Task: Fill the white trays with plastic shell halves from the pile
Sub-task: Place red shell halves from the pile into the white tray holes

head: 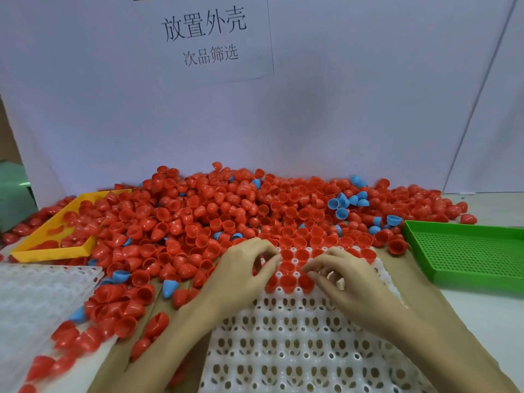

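White worktop, near to far: white tray (297,350), its near cells empty; left hand (241,268) and right hand (343,276), fingers curled, seating red shell halves (292,268) in far rows—whether either pinches one is unclear. Next needs more from the pile (226,205) behind.

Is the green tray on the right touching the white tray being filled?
Apart. The head view shows bare brown table surface between the green tray and the white tray the hands work over.
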The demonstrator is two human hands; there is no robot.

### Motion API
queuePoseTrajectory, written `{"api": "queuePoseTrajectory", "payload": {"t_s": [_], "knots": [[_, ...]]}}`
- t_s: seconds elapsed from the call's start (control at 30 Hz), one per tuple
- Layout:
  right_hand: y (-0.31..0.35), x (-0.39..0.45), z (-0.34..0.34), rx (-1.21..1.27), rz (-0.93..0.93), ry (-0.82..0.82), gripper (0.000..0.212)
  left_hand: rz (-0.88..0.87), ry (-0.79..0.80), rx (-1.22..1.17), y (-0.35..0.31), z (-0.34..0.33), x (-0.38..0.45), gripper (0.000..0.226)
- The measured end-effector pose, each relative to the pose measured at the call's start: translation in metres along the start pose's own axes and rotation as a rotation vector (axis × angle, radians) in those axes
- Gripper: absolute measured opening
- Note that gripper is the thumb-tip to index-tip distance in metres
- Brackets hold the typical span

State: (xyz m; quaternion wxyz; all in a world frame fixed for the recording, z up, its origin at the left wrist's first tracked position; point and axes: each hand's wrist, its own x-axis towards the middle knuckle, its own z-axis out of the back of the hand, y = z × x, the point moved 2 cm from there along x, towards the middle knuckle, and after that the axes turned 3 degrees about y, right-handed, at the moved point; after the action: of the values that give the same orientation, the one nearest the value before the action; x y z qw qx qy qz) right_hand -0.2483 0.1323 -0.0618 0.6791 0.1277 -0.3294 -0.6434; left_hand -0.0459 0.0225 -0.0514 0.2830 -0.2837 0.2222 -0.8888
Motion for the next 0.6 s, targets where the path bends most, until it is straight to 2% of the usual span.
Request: {"api": "queuePoseTrajectory", "payload": {"t_s": [0.1,0.2,0.3,0.37,0.6], "knots": [[0.002,-0.001,0.001,0.04,0.014,-0.093,0.019,0.052,-0.054,0.152,0.032,0.006,0.048,0.009],[0.001,0.0,0.004,0.05,0.028,-0.131,0.02,0.164,-0.075,0.331,0.067,0.014,0.09,0.027],[0.0,0.0,0.004,0.053,0.033,-0.131,0.021,0.208,0.03,0.49,0.092,0.017,0.111,0.039],[-0.001,0.0,0.003,0.056,0.044,-0.125,0.021,0.212,0.067,0.503,0.099,0.013,0.116,0.04],[0.0,0.0,0.005,0.025,0.08,-0.122,0.02,0.142,-0.193,0.567,0.083,0.007,0.113,0.03]]}}
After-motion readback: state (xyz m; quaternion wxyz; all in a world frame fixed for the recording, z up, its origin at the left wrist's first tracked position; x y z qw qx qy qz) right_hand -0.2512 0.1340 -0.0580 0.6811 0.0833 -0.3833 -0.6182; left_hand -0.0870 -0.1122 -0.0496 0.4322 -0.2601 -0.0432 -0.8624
